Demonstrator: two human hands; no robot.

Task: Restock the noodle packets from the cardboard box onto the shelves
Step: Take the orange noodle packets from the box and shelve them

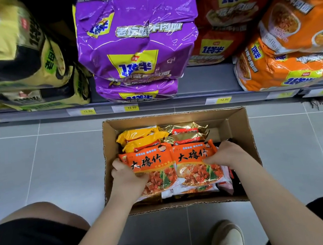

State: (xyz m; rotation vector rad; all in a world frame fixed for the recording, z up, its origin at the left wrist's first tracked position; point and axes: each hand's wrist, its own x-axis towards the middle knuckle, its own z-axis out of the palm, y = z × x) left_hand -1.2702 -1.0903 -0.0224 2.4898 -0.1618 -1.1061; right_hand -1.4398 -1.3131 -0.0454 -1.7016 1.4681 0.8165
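Note:
An open cardboard box (235,126) stands on the floor before the shelf. Inside lie two orange noodle packets side by side, a left one (153,163) and a right one (192,157). My left hand (125,176) grips the left packet's left edge, thumb on top. My right hand (225,154) grips the right packet's right edge. Behind them in the box sit yellow packets (138,138) and gold-and-red packets (186,132). More packets lie partly hidden underneath.
The bottom shelf (208,78) carries big multipacks: yellow-black (18,58), purple (137,40), red (228,14), orange (293,47). A gap of bare shelf lies between purple and orange. Price tags (88,111) line the shelf edge. Grey tiled floor surrounds the box; my knees and shoes are below.

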